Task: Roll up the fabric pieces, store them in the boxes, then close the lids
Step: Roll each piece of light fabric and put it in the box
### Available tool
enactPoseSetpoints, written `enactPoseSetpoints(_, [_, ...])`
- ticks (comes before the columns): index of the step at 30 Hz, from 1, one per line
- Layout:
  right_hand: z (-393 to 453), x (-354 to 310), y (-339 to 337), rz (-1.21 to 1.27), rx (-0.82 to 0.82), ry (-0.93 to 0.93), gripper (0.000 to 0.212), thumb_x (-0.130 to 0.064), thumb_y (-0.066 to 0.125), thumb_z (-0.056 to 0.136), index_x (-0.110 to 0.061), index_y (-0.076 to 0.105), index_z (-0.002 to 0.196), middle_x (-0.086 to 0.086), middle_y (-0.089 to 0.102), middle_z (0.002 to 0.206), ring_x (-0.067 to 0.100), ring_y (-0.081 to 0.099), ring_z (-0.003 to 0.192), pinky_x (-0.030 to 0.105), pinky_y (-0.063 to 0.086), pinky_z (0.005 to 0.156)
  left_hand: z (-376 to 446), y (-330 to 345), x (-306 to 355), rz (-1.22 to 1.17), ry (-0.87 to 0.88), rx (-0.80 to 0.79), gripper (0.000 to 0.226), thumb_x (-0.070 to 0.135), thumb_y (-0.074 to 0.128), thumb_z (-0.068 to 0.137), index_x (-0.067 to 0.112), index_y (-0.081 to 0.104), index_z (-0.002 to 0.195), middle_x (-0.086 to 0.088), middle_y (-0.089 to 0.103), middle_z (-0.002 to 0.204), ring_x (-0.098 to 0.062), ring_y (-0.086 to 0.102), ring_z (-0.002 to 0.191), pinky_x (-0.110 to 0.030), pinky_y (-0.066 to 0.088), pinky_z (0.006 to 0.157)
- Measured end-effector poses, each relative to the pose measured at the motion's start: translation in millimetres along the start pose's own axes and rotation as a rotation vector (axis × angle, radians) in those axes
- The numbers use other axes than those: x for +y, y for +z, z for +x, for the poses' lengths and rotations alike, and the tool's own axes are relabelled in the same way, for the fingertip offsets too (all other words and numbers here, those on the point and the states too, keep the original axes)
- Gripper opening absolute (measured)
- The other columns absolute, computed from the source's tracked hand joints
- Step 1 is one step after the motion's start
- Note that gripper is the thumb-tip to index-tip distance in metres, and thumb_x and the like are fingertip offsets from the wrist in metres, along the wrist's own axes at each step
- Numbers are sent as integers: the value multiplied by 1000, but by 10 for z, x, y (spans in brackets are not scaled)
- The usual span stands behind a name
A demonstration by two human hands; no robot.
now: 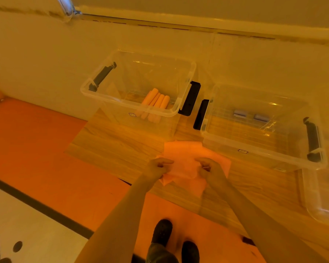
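Both hands are down on a pink fabric piece (184,164) that's lying on the wooden surface (112,149), right in front of the two clear boxes. The left hand (159,167) has its fingers curled and pinches the left edge of the cloth, and the right hand (207,168) does the same on the right side, fingers tucked in around a fold. The bit between the hands looks bunched up, with the far part of the cloth still flat. There seems to be more than one sheet stacked there, since corners stick out at different angles underneath, but I can't say how many.

The left box (110,95) is open, no lid on it, and has four rolled-up orange-pink fabric rolls (156,103) lying side by side on its bottom, near the front right corner. Its black latch handles (190,98) hang at both ends. The right box (264,149) is open too, sitting just beside the left one, and there are two small greyish-purple things (251,114) at the back of it; too blurry to tell what exactly. A clear lid (321,196) lies flat on the surface near the right edge, partly out of frame.

Down below you can see the person's dark shoes (171,242) on an orange floor mat (46,149).
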State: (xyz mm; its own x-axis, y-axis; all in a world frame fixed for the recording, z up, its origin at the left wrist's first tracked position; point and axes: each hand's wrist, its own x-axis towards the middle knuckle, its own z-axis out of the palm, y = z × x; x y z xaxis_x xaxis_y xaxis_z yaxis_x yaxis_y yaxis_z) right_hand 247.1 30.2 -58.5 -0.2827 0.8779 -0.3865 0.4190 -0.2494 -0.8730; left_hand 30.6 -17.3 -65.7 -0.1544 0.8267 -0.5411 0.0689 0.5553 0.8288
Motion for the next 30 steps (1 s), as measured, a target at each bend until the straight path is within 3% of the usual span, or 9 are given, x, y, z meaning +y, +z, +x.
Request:
enactPoseSetpoints(5, [-41,-68,-56,118,-66,65,29,-1,65,86,-13,67,112,-8,53,116,10,53,105,15,51,69,-46,-7,35,-36,7,-29,31,-1,54,92,25,70,97,-11,55,128,-35,59,108,-51,54,83])
enactPoseSetpoints(9, [-62,-128,-142,159,-94,65,32,1,70,80,-8,69,111,-15,53,105,0,52,92,11,50,64,-122,-30,105,-85,2,-28,29,-1,52,93,23,68,101,-12,56,128,-35,56,113,-41,53,79])
enactPoseSetpoints(11, [-74,-176,-179,168,-100,53,32,1,70,80,-11,70,110,-13,53,105,-1,53,89,12,52,66,-164,-41,163,-98,6,-12,31,0,52,93,25,68,97,-13,58,127,-36,55,113,-40,52,78])
enactPoseSetpoints(14, [-92,-295,-227,171,-95,22,31,0,71,80,-17,71,105,-11,54,110,1,55,92,17,54,70,-208,-49,274,-95,11,17,35,-1,52,92,28,70,94,-15,58,127,-36,55,114,-49,51,91])
enactPoseSetpoints(18, [-171,-604,-337,157,-96,-29,30,-5,71,82,-32,69,95,-7,61,116,16,59,104,26,53,78,-377,-79,572,-58,77,62,33,1,52,92,29,70,99,-8,62,120,-33,57,112,-48,50,93])
enactPoseSetpoints(23, [-264,-1103,-505,161,-59,-116,29,-8,73,80,-30,71,99,-5,63,115,16,59,104,40,54,89,-661,-173,1124,-45,200,74,28,5,53,94,24,64,111,-3,65,111,-22,60,105,-41,50,95])
enactPoseSetpoints(25, [-316,-1338,-562,158,-38,-144,28,-7,72,82,-29,70,98,-6,63,112,17,59,104,41,54,90,-788,-215,1384,-29,245,41,29,4,50,95,16,59,120,-5,63,105,-19,60,96,-39,50,92])
enactPoseSetpoints(28, [-423,-1723,-657,157,-15,-211,30,-5,69,84,-33,67,94,-4,63,111,17,60,103,36,55,86,-967,-308,1753,-35,369,123,26,9,57,92,28,67,107,-2,64,106,-14,58,89,-24,51,72])
enactPoseSetpoints(30, [-478,-1968,-749,182,0,-265,32,-4,71,82,-34,67,93,0,65,113,19,62,102,33,56,83,-1098,-373,1996,-33,425,118,22,16,60,91,28,70,106,2,65,106,-15,59,92,-25,50,74])
